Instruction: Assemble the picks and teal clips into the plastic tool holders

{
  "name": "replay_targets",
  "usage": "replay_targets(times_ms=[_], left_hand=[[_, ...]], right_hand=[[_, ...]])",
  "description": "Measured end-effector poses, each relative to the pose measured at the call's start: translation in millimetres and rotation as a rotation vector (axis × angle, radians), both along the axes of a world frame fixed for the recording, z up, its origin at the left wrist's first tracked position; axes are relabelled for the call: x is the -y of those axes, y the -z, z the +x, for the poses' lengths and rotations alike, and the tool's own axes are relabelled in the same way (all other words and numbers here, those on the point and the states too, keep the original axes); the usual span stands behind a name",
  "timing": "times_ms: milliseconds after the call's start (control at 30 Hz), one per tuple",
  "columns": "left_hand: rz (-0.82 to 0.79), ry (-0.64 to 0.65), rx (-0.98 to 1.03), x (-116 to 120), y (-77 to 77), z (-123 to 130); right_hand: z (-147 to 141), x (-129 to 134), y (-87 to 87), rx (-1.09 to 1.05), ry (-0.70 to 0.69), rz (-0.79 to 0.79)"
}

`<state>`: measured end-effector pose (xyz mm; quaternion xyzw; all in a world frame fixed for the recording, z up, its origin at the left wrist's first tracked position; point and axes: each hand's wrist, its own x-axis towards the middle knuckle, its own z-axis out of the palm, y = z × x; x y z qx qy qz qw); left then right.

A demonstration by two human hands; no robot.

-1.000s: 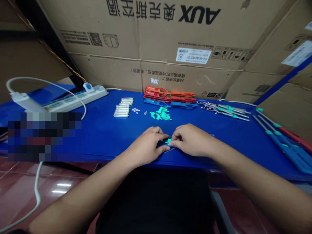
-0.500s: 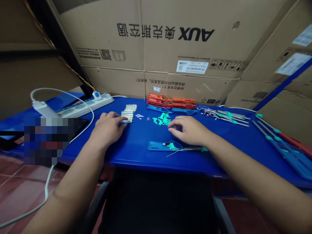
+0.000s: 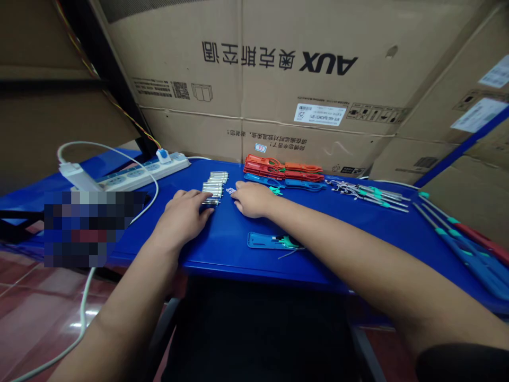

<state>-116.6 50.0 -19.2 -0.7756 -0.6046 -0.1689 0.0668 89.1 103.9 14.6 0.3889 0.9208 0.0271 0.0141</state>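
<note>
My left hand [image 3: 183,215] is at the near end of a row of silver battery-like cylinders [image 3: 213,187], thumb and fingers closed around the nearest cylinder [image 3: 210,201]. My right hand [image 3: 252,199] reaches across the table beside a little pile of small whitish-purple pieces [image 3: 230,190]. Its fingers are curled together, and whatever they pinch is hidden. Behind that hand, green plastic pieces [image 3: 275,190] are mostly covered. Below the right wrist lies an open blue handle shell [image 3: 260,240] with a green part [image 3: 287,242] and a wire in it; my forearm covers its right side.
Red, orange and blue handle shells [image 3: 264,167] are stacked at the back. Metal rods with green fittings and wires [image 3: 377,196] lie at the right, near blue rod-tipped handles [image 3: 469,249]. A power strip [image 3: 145,170] with a white cable stands left. Cardboard [image 3: 274,116] walls the back.
My right hand has moved left from the green pieces to the small whitish-purple pieces. My left hand stays at the cylinders, its thumb and fingers closer around the nearest one. The view has shifted slightly.
</note>
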Motion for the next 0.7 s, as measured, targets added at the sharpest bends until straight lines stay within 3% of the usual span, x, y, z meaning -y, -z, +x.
replay_targets(times_ms=[267, 400, 500, 600, 700], left_hand=[[-0.036, 0.079, 0.102, 5, -5.5, 8], [-0.139, 0.236, 0.444, 17, -19.2, 27], [-0.056, 0.249, 0.787, 24, -24.8, 46], [-0.009, 0.282, 1.086, 25, -22.0, 62], [-0.070, 0.289, 1.218, 24, -15.4, 67]], right_hand=[[14, 8, 1.6, -0.051, 0.033, -0.063], [22, 10, -4.6, -0.067, -0.009, -0.098], [32, 9, -13.8, -0.093, -0.011, -0.064], [40, 8, -18.7, -0.081, -0.037, -0.034], [39, 11, -15.0, -0.028, -0.078, -0.019]])
